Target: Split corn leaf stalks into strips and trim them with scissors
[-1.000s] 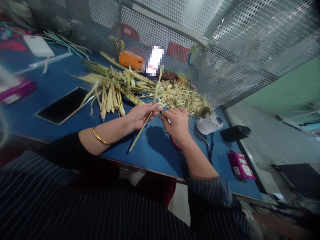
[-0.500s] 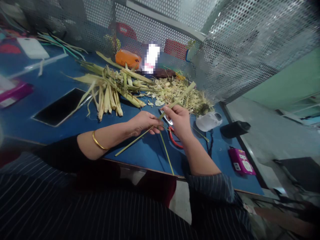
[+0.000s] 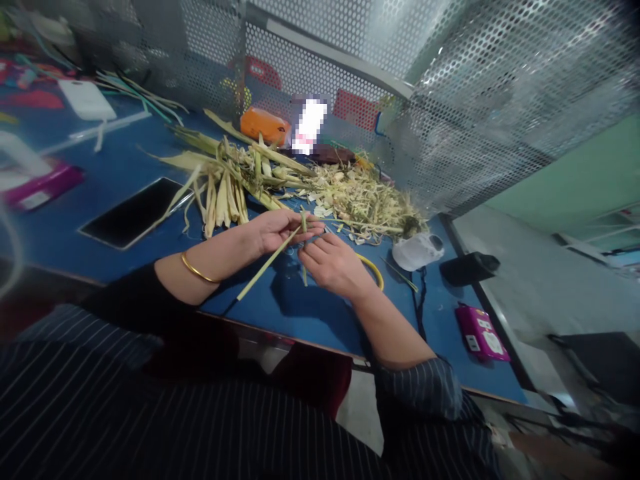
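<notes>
Basically, two hands at a strip, mid-table

Left hand (image 3: 287, 230): palm turned up, fingers closed on the strip (image 3: 267, 265). One length slants down toward the near edge of the blue table (image 3: 310, 320); another part stands across the fingers. Can't tell if it's one piece or two. Right hand (image 3: 333, 263): back up, fingers curled in narrow, just beside left fingertips. A short end pokes out below it; actual grip hidden by knuckles, can't tell. Yellow loop (image 3: 376, 270) by right wrist, partly covered.

Beyond hands: husks (image 3: 223, 200) on left, some overlapping a dark tablet (image 3: 133, 213); scraps (image 3: 367, 197) heaped to the right, up near the mesh (image 3: 320, 50). Orange bag (image 3: 265, 127) behind husks. Right side: white roll (image 3: 415, 252) near scraps, black cylinder (image 3: 467, 268) next to it, purple pack (image 3: 483, 333) nearer. Gold bangle (image 3: 197, 270) on left forearm.
</notes>
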{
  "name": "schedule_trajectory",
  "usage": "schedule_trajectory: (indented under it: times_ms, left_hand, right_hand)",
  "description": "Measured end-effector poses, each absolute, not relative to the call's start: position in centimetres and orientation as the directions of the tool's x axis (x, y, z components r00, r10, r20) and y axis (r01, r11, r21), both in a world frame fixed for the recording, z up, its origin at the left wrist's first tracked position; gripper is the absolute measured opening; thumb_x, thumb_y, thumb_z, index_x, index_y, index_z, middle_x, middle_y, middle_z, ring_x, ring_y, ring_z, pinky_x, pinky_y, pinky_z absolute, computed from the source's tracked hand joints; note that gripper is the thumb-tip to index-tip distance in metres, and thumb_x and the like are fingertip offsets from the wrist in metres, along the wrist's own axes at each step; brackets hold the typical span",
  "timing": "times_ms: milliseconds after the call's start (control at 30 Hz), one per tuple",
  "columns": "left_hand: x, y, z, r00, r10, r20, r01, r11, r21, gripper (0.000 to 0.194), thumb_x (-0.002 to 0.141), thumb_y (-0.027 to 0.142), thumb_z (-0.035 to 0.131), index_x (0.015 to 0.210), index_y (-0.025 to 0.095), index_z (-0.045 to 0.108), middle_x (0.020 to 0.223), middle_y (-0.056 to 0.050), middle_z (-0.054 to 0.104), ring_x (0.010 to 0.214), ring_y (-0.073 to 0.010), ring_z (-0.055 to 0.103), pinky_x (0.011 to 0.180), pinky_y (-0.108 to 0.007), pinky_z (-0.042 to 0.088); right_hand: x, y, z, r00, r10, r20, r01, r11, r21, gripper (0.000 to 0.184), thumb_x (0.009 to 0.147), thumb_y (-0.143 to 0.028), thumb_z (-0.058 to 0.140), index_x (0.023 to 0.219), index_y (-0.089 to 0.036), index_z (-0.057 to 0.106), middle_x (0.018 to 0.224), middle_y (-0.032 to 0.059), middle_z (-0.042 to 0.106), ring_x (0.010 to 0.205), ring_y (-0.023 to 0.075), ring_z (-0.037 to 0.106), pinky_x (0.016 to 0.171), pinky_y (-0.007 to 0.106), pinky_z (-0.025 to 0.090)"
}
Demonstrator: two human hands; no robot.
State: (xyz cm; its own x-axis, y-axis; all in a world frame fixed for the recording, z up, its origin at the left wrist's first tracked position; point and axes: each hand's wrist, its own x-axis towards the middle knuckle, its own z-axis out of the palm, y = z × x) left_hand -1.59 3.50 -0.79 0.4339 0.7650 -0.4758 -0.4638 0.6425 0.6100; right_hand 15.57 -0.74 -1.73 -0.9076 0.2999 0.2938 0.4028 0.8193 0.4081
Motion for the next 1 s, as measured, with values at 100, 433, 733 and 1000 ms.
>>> schedule_trajectory:
  times_ms: [100,433,733,1000]
  left_hand:
    - [-1.3,3.2,-0.7,0.413,0.796,-0.443,-0.486,0.604,0.632,0.026,0.089,-0.001,0.043,0.081,0.008,0.067,0.075,-0.01,0.072,0.066,-0.0113,0.069,0.062,-0.017,0.056]
    - [-0.2,2.0,-1.7,0.411,0.884,-0.223,-0.439,0.406,0.802,0.014,0.074,0.002,0.059,0.076,0.011,0.069,0.066,-0.003,0.068,0.053,-0.0067,0.058,0.049,-0.015,0.044]
    - [-0.6,1.8,-0.7,0.303,0.928,-0.216,-0.343,0.318,0.884,0.009,0.083,0.016,0.062,0.086,0.009,0.067,0.072,-0.009,0.072,0.062,-0.0144,0.07,0.058,-0.022,0.055]
    - [-0.7,1.7,-0.8,0.521,0.828,-0.207,-0.418,0.459,0.784,0.015,0.089,0.015,0.055,0.088,0.01,0.068,0.079,-0.008,0.073,0.061,-0.011,0.068,0.056,-0.019,0.056]
  right_hand:
    - [15.5,-0.8,-1.9,-0.869,0.318,0.379,0.456,0.814,0.361,0.029,0.097,-0.016,0.035,0.099,-0.015,0.063,0.08,0.0062,0.064,0.078,0.0182,0.054,0.08,0.035,0.039]
    - [14.4,-1.4,-2.8,-0.747,0.277,0.604,0.542,0.78,0.313,0.022,0.094,-0.014,0.046,0.099,-0.023,0.066,0.087,0.0027,0.068,0.085,0.0168,0.058,0.09,0.036,0.04]
    - [15.4,-0.2,-2.6,0.125,0.721,0.682,0.545,0.524,-0.654,0.017,0.089,-0.031,0.058,0.081,-0.019,0.068,0.081,0.0036,0.07,0.079,0.0166,0.064,0.074,0.03,0.048]
    - [15.5,1.3,-3.7,0.057,0.998,0.04,-0.176,0.049,-0.983,0.02,0.07,-0.035,0.075,0.071,-0.018,0.065,0.069,0.0006,0.067,0.062,0.0124,0.061,0.063,0.027,0.05]
